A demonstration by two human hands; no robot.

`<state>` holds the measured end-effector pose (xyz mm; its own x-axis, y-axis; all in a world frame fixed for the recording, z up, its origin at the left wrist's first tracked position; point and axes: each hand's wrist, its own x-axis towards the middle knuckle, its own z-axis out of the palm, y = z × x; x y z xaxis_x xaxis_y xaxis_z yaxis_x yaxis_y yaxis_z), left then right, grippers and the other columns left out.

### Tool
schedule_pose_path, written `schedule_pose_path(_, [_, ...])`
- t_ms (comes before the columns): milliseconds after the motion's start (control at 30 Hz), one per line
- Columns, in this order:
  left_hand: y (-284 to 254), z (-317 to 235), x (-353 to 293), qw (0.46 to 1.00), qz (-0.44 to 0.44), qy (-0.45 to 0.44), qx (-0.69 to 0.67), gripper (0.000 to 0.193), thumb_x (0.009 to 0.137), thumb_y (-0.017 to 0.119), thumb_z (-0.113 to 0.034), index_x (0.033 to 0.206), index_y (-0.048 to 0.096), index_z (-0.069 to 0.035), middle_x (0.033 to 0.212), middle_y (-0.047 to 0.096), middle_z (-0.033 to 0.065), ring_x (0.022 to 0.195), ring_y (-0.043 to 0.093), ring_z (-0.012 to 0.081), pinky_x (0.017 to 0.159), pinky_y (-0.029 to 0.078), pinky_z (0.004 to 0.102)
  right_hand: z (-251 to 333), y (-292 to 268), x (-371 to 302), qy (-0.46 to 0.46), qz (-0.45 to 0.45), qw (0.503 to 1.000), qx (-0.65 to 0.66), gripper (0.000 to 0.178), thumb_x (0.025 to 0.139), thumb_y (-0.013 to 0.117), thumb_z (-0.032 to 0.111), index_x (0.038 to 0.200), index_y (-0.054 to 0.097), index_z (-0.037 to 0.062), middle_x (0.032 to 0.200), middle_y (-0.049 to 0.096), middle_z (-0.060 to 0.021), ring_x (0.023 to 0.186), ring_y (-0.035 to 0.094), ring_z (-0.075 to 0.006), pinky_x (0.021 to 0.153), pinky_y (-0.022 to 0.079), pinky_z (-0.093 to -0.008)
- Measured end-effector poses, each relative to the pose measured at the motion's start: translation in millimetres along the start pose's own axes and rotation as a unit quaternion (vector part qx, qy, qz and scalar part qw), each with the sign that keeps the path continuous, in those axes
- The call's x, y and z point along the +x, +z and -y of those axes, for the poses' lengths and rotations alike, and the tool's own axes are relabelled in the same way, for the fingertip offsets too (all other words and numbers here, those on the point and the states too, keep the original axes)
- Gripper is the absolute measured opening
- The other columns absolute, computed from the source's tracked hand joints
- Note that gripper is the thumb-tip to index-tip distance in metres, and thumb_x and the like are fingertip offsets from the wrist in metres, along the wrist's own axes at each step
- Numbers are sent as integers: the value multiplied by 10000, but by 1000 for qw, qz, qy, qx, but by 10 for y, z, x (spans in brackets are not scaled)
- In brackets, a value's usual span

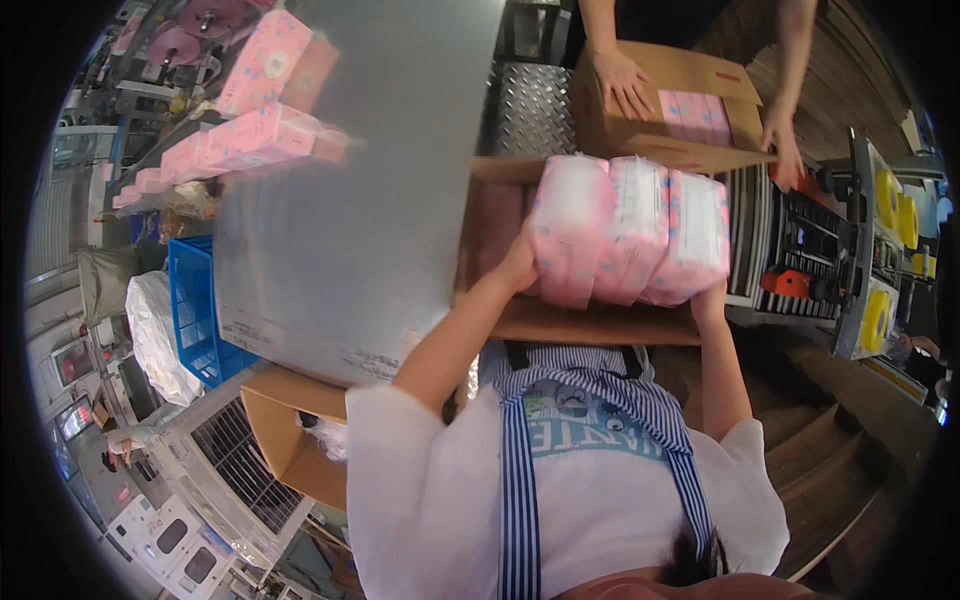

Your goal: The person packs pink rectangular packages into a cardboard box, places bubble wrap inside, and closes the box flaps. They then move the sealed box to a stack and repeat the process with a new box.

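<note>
A row of three pink wrapped tissue packs [632, 240] with blue specks and white labels is squeezed between my two hands. My left hand [519, 262] presses on the left end of the row. Low on the right end is my right hand [709, 302], its fingers partly hidden by the packs. They are held over an open cardboard box [590, 325], and more pink shows inside its left part. Beyond it stands a second open cardboard box [630, 117] with pink packs inside; a co-worker's hand [624, 84] rests on it and the other hand [783, 145] is near its right corner.
To my left lies a grey metal table [380, 220]. More pink packs [250, 138] sit in a line at its far left, beside a blue crate [190, 310]. A brown carton [290, 425] stands low on the left. A roller conveyor [745, 240] and yellow tape rolls [885, 200] are at right.
</note>
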<state>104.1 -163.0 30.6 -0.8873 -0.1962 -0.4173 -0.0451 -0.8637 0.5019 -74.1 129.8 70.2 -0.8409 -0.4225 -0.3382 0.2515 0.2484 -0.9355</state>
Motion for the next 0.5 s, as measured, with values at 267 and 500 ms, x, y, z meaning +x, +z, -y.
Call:
schedule_pose_path(267, [81,494,368,746,-4,175,642,800,779,684,-451,1438,301,-207,1483,314,77,1319,355,340,1041,364,426,257,473,-7,-181,1,847,-499,773,761,696,159,1422,302,97,1466,267,-222,1352,260,-406,1087,280,-473])
schedule_pose_path(500, [-651,992,1392,584,-10,17,811,627,803,654,-278,1368,398,-190,1419,397,81,1153,492,398,857,486,469,-568,865,1275,43,221,687,-691,813,774,697,380,1443,266,212,1514,171,-151,1336,187,-490,1042,308,-554])
